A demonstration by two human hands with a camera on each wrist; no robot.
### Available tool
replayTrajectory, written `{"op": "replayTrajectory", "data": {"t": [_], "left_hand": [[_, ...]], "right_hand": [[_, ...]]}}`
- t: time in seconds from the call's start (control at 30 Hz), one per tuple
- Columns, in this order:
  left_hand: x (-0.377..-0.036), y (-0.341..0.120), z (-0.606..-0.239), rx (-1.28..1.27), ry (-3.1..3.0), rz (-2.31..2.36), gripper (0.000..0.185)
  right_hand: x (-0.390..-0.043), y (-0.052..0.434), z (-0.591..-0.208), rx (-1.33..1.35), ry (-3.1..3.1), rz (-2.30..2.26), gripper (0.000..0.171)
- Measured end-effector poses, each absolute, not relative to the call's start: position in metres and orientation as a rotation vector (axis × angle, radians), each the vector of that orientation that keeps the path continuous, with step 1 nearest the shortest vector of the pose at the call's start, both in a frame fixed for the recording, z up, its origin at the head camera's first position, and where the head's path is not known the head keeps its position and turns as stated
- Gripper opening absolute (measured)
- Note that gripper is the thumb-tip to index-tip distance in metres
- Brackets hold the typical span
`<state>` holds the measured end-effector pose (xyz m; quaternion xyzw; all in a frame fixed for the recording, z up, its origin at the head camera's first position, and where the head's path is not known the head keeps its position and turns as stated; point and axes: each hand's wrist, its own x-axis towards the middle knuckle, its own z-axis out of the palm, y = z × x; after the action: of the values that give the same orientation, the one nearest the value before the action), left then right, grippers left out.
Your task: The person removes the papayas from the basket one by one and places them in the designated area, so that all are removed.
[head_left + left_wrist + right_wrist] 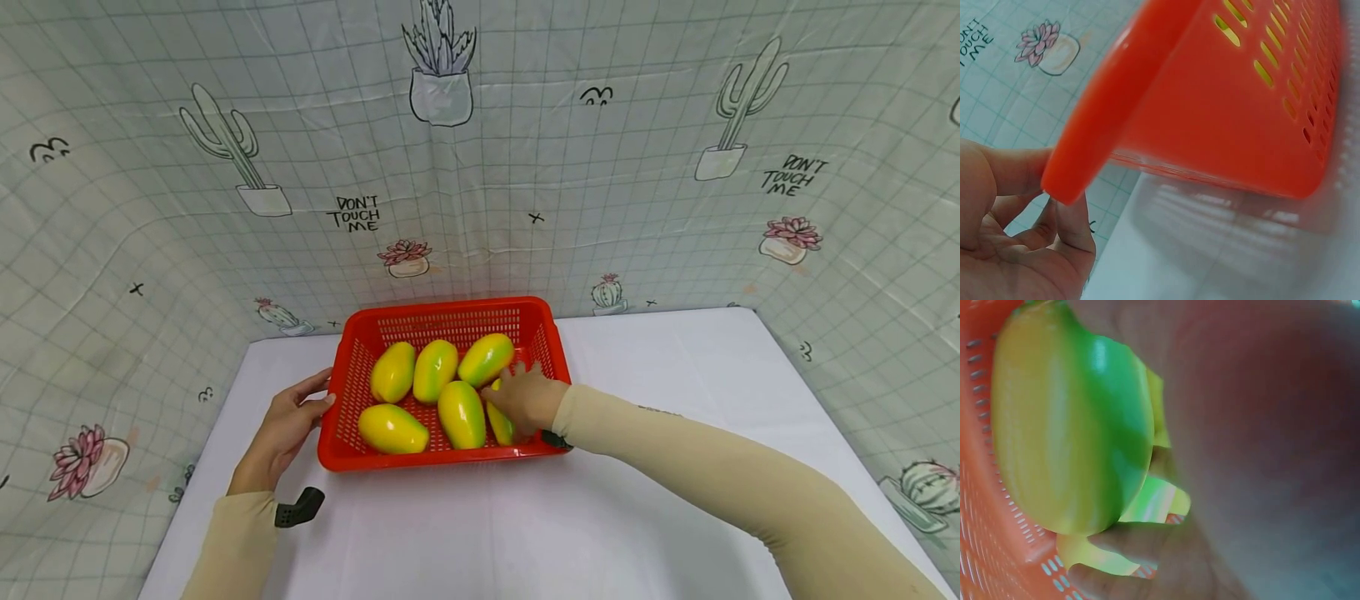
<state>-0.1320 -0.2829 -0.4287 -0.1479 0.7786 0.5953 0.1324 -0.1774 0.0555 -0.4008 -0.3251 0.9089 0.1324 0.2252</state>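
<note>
Red basket sits on the white surface, holding six yellow-green mangoes. Right hand is inside the basket at its right end, fingers curled round one mango. Left hand rests against the basket's left rim, fingers relaxed and slightly apart, gripping nothing.

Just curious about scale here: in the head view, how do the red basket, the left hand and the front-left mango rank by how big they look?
1. Red basket, clearly the largest.
2. Left hand, resting at the basket's left rim.
3. Front-left mango, slightly smaller than the hand; close enough to be unsure.
</note>
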Motion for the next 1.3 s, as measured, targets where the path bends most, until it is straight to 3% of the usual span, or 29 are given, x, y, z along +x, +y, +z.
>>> {"op": "replayTrajectory", "data": {"t": [0.6,0.83,1.3], "left_hand": [[-0.132,-0.284,-0.43,-0.42,2.263,1.724,0.06],[-0.131,-0.286,-0.431,-0.412,2.269,1.727,0.061],[-0.133,-0.286,-0.431,-0.432,2.258,1.722,0.061]], "right_hand": [[-0.182,0.059,-0.404,-0.953,2.477,0.551,0.085],[-0.181,0.057,-0.405,-1.048,2.503,0.637,0.076],[-0.184,0.084,-0.385,-1.136,2.592,0.127,0.083]]}}
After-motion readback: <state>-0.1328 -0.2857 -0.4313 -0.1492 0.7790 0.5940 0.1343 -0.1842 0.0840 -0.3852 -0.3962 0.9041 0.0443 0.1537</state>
